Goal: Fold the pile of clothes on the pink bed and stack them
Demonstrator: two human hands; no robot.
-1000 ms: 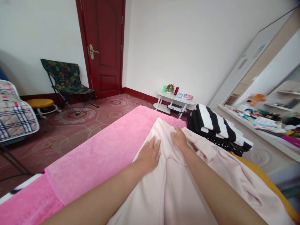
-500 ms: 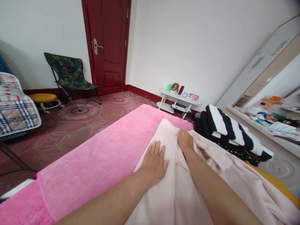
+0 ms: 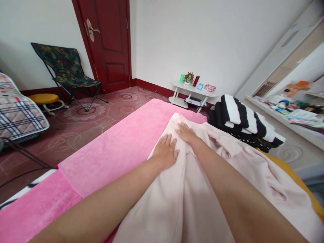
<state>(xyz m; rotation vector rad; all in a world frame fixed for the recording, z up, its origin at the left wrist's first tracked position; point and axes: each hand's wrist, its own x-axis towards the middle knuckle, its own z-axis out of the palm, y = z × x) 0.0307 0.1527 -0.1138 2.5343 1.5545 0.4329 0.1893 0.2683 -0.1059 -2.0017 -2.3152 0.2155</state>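
A pale pink garment (image 3: 192,189) lies spread over a bright pink towel-like cover (image 3: 118,148) on a bed. My left hand (image 3: 165,151) rests flat on the garment near its left edge, fingers stretched out. My right hand (image 3: 186,132) lies flat just beyond it, fingers extended toward the garment's far end. Both hands press on the cloth side by side, almost touching, and neither holds anything.
A black-and-white striped cloth pile (image 3: 243,123) sits at the right of the bed. A small white table (image 3: 193,92) with small items stands by the far wall. A folding chair (image 3: 65,76), yellow stool (image 3: 44,99) and red door (image 3: 108,44) are at left. A cluttered shelf (image 3: 291,114) runs along the right.
My right hand has opened from a bunched grip on the cloth to lying flat, moving left beside my left hand. The view has shifted slightly.
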